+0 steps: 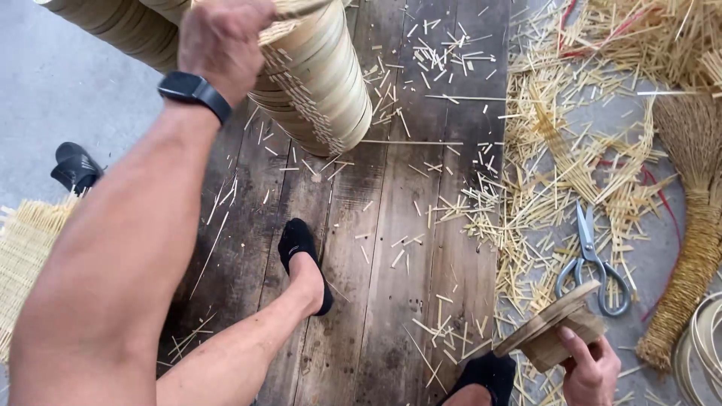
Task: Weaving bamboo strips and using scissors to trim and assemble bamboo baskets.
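Head view, looking down at a plank floor [391,248] of dark, worn wood.

Left hand [224,41] at top, a black watch [194,92] on the wrist, fingers closed around the rim of a bamboo steamer at the top of a stack [316,75]. Stack of round, pale steamers leaning across the top of the view, lower end close to the planks, short slat ends sticking out along its side.

Right hand [590,368] at bottom right, closed on a wood block [560,327]: thumb and fingers wrapped around its lower part, flat upper edge tilted up to the right. Block well apart from the stack, just beside scissors [594,263].

Scissors with grey handles lying flat on grey ground to the right of the planks, blades pointing up the view, among a thick litter of bamboo offcuts [541,165]. More offcuts scattered thinly over the planks.

Two bare legs with feet in black socks: one foot [304,259] mid-planks, the other [485,376] at the bottom edge beside the right hand.

Straw broom [696,195] along the right edge. Coiled strips [703,338] in the bottom right corner. Woven mat [26,256] at the left edge, with a black shoe [75,167] above it on grey floor.
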